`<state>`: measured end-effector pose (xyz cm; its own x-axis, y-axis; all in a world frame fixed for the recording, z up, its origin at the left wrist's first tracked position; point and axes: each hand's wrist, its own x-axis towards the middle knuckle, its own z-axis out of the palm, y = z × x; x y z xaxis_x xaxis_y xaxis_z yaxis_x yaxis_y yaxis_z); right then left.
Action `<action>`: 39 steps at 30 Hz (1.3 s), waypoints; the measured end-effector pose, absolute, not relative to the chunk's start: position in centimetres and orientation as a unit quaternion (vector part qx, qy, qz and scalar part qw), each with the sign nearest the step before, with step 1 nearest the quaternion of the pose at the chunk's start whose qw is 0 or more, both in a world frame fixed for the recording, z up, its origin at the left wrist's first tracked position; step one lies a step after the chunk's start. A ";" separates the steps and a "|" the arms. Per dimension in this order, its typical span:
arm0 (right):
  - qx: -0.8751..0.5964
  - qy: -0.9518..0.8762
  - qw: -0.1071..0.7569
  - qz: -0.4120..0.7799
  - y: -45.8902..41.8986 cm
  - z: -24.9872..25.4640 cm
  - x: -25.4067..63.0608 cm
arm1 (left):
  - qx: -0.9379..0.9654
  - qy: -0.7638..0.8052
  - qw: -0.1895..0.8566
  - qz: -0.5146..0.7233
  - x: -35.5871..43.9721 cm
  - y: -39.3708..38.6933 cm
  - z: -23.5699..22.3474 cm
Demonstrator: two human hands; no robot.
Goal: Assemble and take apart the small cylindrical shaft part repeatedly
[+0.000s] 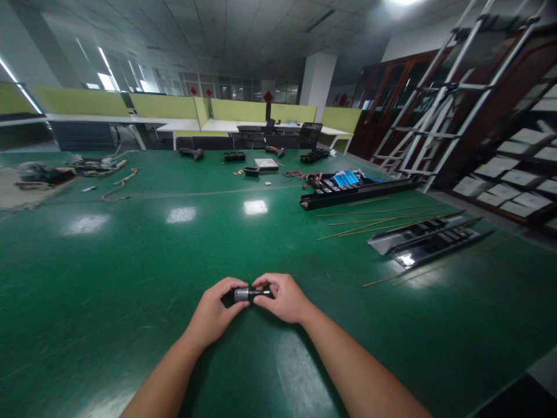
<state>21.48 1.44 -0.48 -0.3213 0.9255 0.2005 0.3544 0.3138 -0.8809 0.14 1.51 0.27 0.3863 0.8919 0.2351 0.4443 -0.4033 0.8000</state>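
Observation:
Between my hands is a small cylindrical part (242, 295), silver at its left end, with a thinner black and shiny section to the right. It lies roughly level above the green surface; its exact kind is too small to make out. The fingers and thumb of my left hand (214, 312) close around the silver end. My right hand (284, 299) pinches the narrower end, its fingertips curled over it. Both hands almost meet at the middle of the part.
Black metal channels (439, 241) and thin brass-coloured rods (361, 223) lie to the right. Beyond them are a long black trough (365, 194) and a ladder (435, 116). Power tools (191, 152), a white box (266, 165) and a cable (119, 186) sit farther back.

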 end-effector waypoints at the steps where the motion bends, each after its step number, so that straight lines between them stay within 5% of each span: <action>1: -0.449 -0.721 0.371 0.376 1.4 -0.4 21.5 | 0.766 0.433 0.331 0.341 0.1 1.5 0.3; 39: -0.450 -0.695 0.388 0.405 1.7 -0.8 21.5 | 0.775 0.466 0.304 0.300 0.2 1.0 0.7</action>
<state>21.52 1.67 -0.82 -0.2933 0.9399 0.1748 0.3112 0.2668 -0.9121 0.24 1.02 0.65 0.3862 0.9043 0.1818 0.5399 -0.3814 0.7504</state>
